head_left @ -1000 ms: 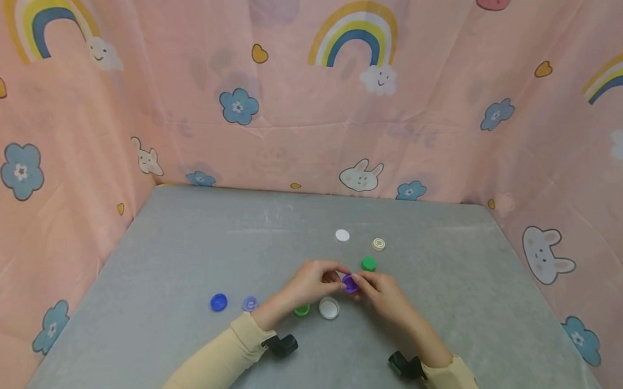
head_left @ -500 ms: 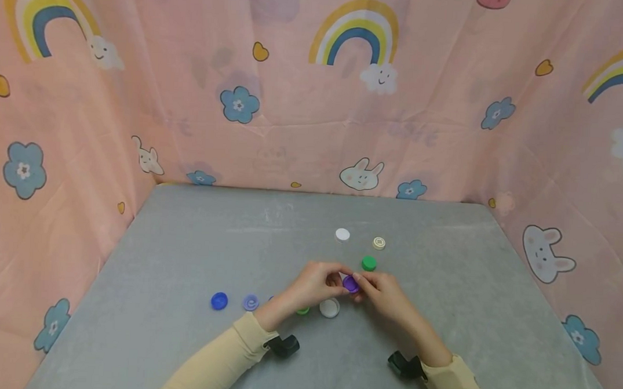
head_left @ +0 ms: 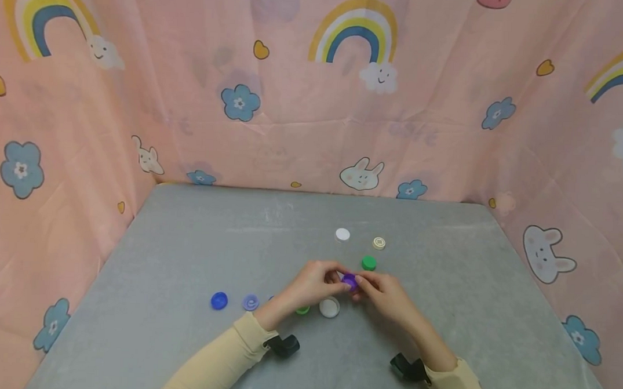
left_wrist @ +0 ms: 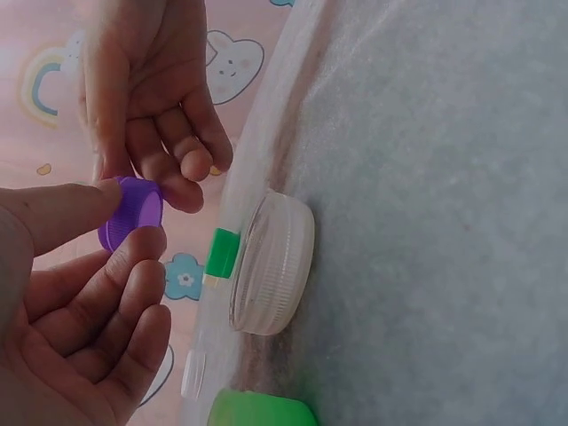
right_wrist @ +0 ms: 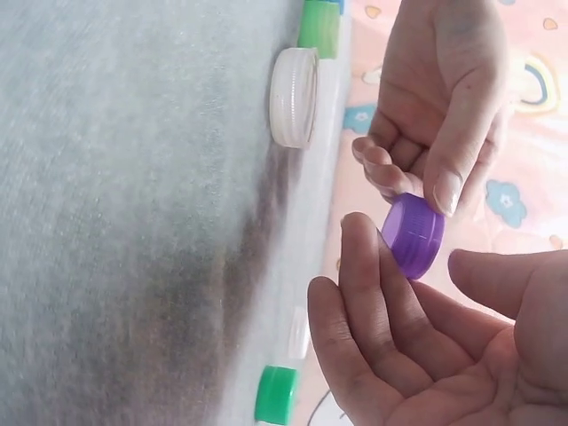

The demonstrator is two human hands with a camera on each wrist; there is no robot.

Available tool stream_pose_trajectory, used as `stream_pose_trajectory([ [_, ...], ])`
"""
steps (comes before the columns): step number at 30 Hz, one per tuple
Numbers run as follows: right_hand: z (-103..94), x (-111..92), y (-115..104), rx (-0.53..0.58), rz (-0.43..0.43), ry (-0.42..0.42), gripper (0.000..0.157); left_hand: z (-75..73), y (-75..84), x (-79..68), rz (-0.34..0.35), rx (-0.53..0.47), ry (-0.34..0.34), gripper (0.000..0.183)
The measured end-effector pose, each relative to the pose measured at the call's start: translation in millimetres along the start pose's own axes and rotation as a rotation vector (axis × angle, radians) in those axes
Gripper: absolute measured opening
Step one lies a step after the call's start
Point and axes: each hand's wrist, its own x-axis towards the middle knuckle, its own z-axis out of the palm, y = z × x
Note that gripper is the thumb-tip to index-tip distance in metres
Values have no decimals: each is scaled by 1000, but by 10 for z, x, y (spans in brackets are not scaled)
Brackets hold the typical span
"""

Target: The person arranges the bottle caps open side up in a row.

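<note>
A purple bottle cap [head_left: 348, 282] is held above the table, between the two hands. The left hand [head_left: 315, 280] pinches it by thumb and forefinger; in the left wrist view the ridged side of the cap [left_wrist: 133, 213] and part of its hollow face show. The right hand [head_left: 385, 293] meets the cap's far side. From the right wrist view, this hand's fingers [right_wrist: 362, 257] touch the cap, while its thumb stands slightly apart from it. Just below the hands lies a clear whitish lid [head_left: 330, 307], with a light green cap [head_left: 302, 310] partly hidden by the left wrist.
On the grey table [head_left: 195, 236], a green cap [head_left: 369, 263], a white cap [head_left: 343, 235] and a cream patterned cap [head_left: 379, 243] lie beyond the hands. A blue cap [head_left: 219, 301] and a pale violet cap [head_left: 251, 302] are at left. Printed pink cloth [head_left: 293, 141] surrounds the table.
The purple cap has tilted a little between the fingers, and the right thumb has shifted slightly at its edge. Both hands otherwise keep their place.
</note>
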Motion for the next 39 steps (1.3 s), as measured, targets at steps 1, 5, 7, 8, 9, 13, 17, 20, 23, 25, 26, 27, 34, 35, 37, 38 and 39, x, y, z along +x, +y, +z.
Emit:
stream_pose_trajectory([
  [1,-3,-4,0,-4,-2,-3,36,-2,2,-1,-6,-5,-1,22],
  [5,-7,-15,-3,-34,-11,-14,35,-5,-19,3,-7,-18,1,21],
  [7,-7,-18,-3,-66,-20,-15,36,-5,-36,4,-4,-17,3,20],
  [8,-9,-20,-2,-76,-25,-18,36,-5,-45,5,1,-16,5,20],
  [9,-10,-21,-2,-88,-34,-22,38,-6,-50,4,3,-16,5,19],
  [13,-14,-24,-11,-125,-58,-29,40,-16,-52,-3,11,-16,3,19],
  [17,-12,-19,-17,-134,-75,-28,38,-24,-43,-9,2,-14,-4,20],
  [20,-10,-14,-16,-138,-82,-28,35,-28,-37,-14,-7,-14,-13,21],
  [23,-9,-10,-9,-142,-76,-31,34,-29,-38,-18,-9,-17,-21,21],
  [25,-10,-9,-3,-141,-72,-32,35,-29,-40,-19,-8,-18,-24,21],
  [26,-12,-9,-1,-147,-71,-28,35,-28,-41,-20,-8,-16,-23,21],
  [27,-13,-10,3,-150,-70,-24,35,-27,-44,-19,-3,-11,-20,21],
  [34,-39,-21,21,-161,-88,0,33,-26,-39,-26,41,18,-3,24],
  [35,-46,-24,20,-158,-91,0,33,-26,-32,-28,41,13,-5,24],
  [37,-56,-32,16,-159,-97,3,33,-23,-18,-32,32,3,-10,24],
  [38,-61,-36,15,-163,-98,3,33,-18,-15,-34,28,-1,-15,24],
  [39,-66,-40,17,-169,-98,2,34,-13,-13,-35,21,-4,-18,24],
])
